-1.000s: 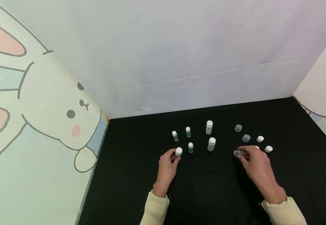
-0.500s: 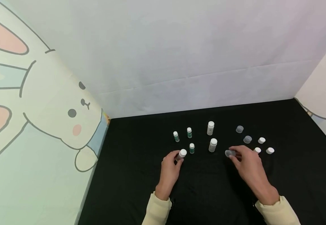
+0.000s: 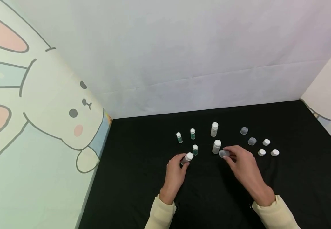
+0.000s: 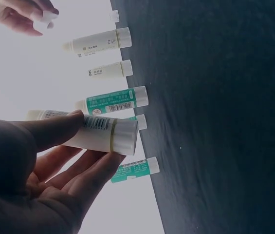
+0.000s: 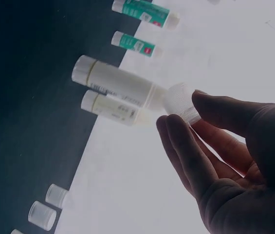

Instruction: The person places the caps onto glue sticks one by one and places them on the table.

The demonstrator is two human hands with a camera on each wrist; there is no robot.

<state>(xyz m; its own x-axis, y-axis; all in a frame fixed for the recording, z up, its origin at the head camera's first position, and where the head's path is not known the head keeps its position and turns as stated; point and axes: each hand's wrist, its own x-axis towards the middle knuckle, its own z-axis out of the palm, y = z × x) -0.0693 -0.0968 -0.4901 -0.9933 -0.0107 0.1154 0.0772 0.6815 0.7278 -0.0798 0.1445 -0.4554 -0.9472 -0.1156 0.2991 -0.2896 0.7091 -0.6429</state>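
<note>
My left hand [image 3: 174, 173] grips a small white-labelled bottle [image 4: 96, 130] with a white cap [image 3: 189, 156], between thumb and fingers, tilted slightly. A barcode shows on its label in the left wrist view. My right hand [image 3: 244, 163] pinches a translucent, ribbed plastic cap [image 5: 180, 103] by its side. In the head view this cap is just right of a standing white-labelled bottle [image 3: 216, 147]; whether they touch I cannot tell. Another white-labelled bottle [image 3: 214, 129] stands behind. Close to the left hand is a green-labelled bottle [image 3: 195, 150], with two more green-labelled bottles [image 3: 192, 134] farther back.
On the right of the black-covered table [image 3: 125, 178] lie two translucent caps [image 3: 252, 141] and three white caps [image 3: 266, 142]. A pale cloth wall [image 3: 182, 57] rises at the back, and a rabbit-print panel [image 3: 48, 121] stands on the left.
My right hand has moved left with the translucent cap, from beside the white caps to near the standing bottle. My left hand has shifted slightly right, and its bottle leans more.
</note>
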